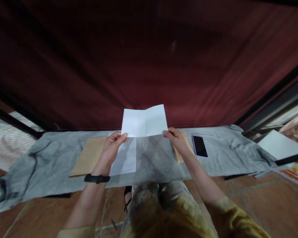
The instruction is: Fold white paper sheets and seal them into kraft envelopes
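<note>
Paper (144,121) held upright, bottom corners pinched in left hand (111,148) and right hand (176,138) grip.

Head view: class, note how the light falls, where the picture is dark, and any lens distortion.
Head view: the white paper, held by the left hand and right hand, is the brightest patch; the red curtain darkens toward the top; the grey cloth is dimly lit; the phone screen shows no glare; straight bars at the edges bow, showing wide-angle distortion.
</note>
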{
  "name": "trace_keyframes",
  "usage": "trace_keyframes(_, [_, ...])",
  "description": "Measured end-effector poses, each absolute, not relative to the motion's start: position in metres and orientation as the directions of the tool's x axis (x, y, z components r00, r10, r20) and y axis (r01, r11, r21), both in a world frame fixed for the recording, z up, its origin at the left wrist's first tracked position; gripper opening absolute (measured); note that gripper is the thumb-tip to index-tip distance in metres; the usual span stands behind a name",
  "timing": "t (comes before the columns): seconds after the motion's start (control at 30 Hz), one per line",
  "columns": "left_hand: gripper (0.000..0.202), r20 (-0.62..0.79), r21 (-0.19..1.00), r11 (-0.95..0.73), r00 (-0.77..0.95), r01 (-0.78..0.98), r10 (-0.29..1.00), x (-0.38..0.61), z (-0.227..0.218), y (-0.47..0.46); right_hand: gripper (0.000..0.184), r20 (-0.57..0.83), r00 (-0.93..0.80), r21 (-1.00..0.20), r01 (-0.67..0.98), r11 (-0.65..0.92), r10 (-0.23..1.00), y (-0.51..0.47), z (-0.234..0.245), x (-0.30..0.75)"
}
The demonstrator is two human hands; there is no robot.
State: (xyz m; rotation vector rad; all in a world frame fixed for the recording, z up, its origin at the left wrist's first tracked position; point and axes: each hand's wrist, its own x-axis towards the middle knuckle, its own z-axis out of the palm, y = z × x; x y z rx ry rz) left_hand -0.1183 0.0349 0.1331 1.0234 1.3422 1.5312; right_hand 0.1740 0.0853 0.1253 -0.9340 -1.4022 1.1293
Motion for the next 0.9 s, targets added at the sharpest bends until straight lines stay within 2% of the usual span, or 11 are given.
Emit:
trace_keyframes(0.07, [0.038, 0.051, 0.996, -0.072, -0.331, -0.052, 0.942, -0.115, 0.116, 0.03, 0.032, 0.255, -0.123, -0.966, 0.01, 0.258, 0.959, 0.078, 0.109, 0.175])
trace_keyframes(0.2, [0.04, -0.019, 0.998, 0.038, -0.354, 0.046, 0.935, -0.105, 0.071, 0.008, 0.035, 0.159, -0.022, -0.985, 0.07, 0.16, 0.987, 0.056, 0.057, 0.176])
trace_keyframes(0.37, [0.038, -0.079, 0.977, 0.149, -0.392, 0.15, 0.916, -0.089, 0.022, -0.025, 0.032, 0.127, 0.05, -0.962, 0.249, 0.111, 0.991, 0.02, -0.007, 0.186])
trace_keyframes(0.47, [0.038, -0.137, 0.967, 0.21, -0.403, 0.144, 0.905, -0.085, 0.003, -0.037, 0.032, 0.006, 0.04, -0.972, 0.237, -0.004, 0.999, 0.003, -0.033, 0.193])
trace_keyframes(0.57, [0.037, -0.205, 0.953, 0.275, -0.393, 0.129, 0.896, -0.083, -0.008, -0.04, 0.032, -0.061, 0.025, -0.97, 0.235, -0.065, 0.998, -0.005, -0.047, 0.197])
trace_keyframes(0.8, [0.033, -0.25, 0.958, 0.285, -0.411, 0.027, 0.877, -0.072, -0.022, -0.039, 0.024, 0.043, 0.046, -0.919, 0.395, 0.022, 0.998, -0.003, -0.055, 0.197])
trace_keyframes(0.9, [0.029, -0.264, 0.952, 0.303, -0.4, 0.036, 0.878, -0.072, -0.025, -0.041, 0.023, 0.028, 0.036, -0.91, 0.415, 0.01, 0.999, -0.001, -0.056, 0.198])
